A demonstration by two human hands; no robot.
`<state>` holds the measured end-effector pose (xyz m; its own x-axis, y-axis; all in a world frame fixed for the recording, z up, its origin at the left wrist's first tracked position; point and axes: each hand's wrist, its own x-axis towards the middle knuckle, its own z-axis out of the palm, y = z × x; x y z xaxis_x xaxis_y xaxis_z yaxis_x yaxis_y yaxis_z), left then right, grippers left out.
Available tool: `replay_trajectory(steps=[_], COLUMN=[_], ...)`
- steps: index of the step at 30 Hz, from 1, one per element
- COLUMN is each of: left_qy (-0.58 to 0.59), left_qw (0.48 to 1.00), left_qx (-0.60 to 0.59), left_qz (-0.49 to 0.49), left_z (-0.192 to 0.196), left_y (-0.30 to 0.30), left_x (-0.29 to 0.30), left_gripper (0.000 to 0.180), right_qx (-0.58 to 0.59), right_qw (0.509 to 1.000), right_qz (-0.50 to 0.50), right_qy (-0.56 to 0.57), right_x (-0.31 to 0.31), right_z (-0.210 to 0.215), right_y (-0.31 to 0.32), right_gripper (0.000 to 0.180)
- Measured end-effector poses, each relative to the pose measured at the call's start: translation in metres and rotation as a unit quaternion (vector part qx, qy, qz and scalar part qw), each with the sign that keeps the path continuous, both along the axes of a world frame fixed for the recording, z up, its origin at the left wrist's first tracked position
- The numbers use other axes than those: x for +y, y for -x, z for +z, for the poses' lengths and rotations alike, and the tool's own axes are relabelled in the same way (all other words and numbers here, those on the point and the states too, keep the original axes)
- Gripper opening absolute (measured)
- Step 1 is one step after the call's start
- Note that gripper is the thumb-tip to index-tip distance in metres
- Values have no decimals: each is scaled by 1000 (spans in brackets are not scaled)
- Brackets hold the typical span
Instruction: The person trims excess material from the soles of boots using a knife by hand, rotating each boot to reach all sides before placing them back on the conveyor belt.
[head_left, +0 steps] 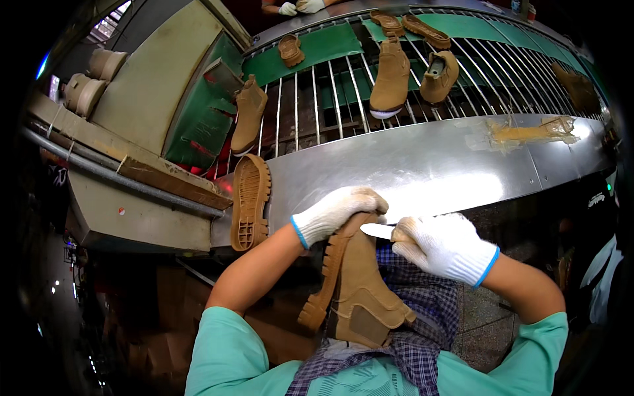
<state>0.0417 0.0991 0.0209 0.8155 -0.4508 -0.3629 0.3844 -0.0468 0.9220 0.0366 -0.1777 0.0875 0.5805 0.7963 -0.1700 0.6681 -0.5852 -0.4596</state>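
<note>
A tan ankle boot (362, 270) lies before my body, toe pointing away from me and shaft toward my lap. My left hand (343, 210), in a white knit glove, is closed around its toe. Along the boot's left side runs a chunky tan sole (330, 274); its heel end stands a little apart from the upper. My right hand (444, 245), gloved likewise, is closed on a white flat-bladed tool (378, 230). The blade's rounded tip is at the boot's toe area, near my left fingers. Whether it touches the boot, I cannot tell.
A loose tan sole (251, 201) stands at the left end of the metal ledge (403, 165). Beyond is a rack of metal rollers (337, 96) carrying boots (389, 76) and more soles (290, 50). A machine housing (158, 72) rises at left. Another person's gloved hands (298, 7) show at the far side.
</note>
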Motion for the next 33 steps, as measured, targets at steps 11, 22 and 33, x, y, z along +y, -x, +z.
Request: replay_trajectory(steps=[11,22,33], left_qy=[-125,-163,-106], left_qw=[990,986,994], left_qx=[-50,17,12], left_qz=[-50,-17,19], left_z=[5,22,8], left_y=[-4,-5,5], left_x=[3,-12,-9], left_gripper=[36,36,33], right_qx=[91,-33,260], right_qw=[990,981,962], right_qz=[73,182,20], right_qy=[84,56,85], right_x=[35,47,35], right_z=[18,24,23], right_y=[-17,-30,4], right_gripper=[50,36,51])
